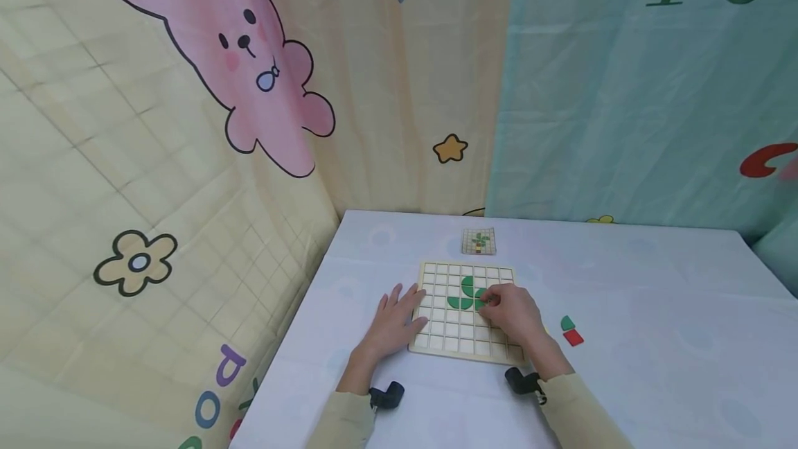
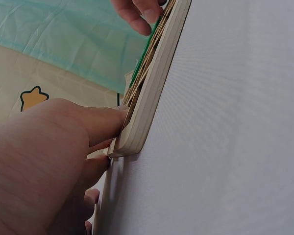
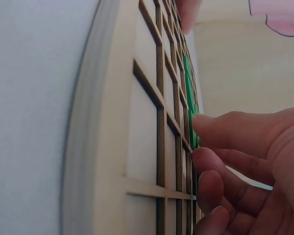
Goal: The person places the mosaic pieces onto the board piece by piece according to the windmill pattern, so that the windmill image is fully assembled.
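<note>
A pale wooden grid board [image 1: 467, 357] lies on the white table, with several green rounded tiles [image 1: 460, 303] in its cells. My left hand [image 1: 389, 324] rests at the board's left edge, fingers spread; in the left wrist view its thumb [image 2: 105, 120] touches the rim. Over the right part of the board, my right hand [image 1: 514, 310] has its thumb and curled fingers at a green tile [image 1: 479, 302]. The right wrist view shows the thumb [image 3: 220, 128] against that green tile [image 3: 192, 127]; the fingers partly hide it.
Right of the board lie a loose green tile [image 1: 567, 323] and a red square tile [image 1: 573, 337]. Behind the board is a small card [image 1: 478, 241] with a printed grid pattern. Printed curtains [image 1: 399, 89] hang at the table's back and left.
</note>
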Motion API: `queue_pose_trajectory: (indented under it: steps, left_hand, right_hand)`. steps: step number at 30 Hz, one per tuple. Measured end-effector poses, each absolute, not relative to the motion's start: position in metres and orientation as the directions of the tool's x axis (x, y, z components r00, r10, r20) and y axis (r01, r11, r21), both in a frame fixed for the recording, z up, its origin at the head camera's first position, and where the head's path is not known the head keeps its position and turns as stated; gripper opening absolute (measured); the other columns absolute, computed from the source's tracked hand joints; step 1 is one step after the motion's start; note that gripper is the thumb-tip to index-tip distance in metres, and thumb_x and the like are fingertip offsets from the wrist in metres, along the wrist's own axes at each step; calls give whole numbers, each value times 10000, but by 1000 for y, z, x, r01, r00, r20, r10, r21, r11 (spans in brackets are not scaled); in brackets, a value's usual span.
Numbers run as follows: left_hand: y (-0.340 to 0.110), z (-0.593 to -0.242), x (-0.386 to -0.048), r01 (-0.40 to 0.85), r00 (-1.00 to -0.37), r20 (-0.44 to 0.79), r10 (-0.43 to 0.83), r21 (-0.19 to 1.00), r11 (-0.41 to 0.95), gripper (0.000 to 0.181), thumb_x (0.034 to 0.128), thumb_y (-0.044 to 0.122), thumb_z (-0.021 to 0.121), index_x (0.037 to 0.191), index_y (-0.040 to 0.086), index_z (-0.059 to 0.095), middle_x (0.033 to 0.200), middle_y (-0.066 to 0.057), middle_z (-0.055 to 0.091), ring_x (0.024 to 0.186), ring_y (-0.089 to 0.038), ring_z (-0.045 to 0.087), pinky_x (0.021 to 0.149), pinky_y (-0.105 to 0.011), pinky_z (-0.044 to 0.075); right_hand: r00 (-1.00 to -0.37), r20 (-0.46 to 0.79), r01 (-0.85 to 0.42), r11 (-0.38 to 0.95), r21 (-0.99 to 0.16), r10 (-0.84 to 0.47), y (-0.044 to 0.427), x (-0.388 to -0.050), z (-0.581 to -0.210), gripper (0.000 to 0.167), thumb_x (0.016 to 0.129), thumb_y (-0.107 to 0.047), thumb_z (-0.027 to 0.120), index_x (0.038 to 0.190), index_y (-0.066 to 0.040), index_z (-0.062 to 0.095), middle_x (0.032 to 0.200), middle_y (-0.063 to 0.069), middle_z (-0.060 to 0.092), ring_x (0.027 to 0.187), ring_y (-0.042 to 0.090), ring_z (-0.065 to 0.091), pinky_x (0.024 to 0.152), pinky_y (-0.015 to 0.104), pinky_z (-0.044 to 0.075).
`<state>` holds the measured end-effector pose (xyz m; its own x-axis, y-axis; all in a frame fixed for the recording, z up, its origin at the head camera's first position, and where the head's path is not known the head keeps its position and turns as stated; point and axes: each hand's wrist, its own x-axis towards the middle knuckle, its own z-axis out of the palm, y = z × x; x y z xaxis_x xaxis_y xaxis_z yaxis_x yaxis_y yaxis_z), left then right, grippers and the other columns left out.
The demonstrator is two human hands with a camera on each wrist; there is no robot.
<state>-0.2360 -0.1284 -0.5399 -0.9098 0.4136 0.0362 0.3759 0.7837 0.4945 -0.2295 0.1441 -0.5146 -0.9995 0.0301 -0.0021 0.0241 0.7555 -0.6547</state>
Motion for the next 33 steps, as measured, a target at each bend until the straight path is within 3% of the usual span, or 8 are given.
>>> queue_pose_trajectory:
  steps: [14,33]
  left_hand:
    - [-128,-539,-236,371,-911,42,411,516,772,606,1027,403,549,1567,181,387,1643,-33,280,1536,-324,82,1206,-578,50]
    - [-128,-541,-236,367,-912,34,409,511,777,615,1025,416,544,1572,189,377,1647,-19,268,1538,-315,71,1210,-566,43]
  right_hand:
    - [-998,-21,58,756,-652,59,156,-223,-508,219,842,-182,788,1052,-129,756,790,-10,627,735,196,543,608,323,465]
    - [-998,41,5,790,-613,38,195,-204,-495,268,880,-180,781,1130,-103,724,881,-3,656,811,205,576,625,319,486]
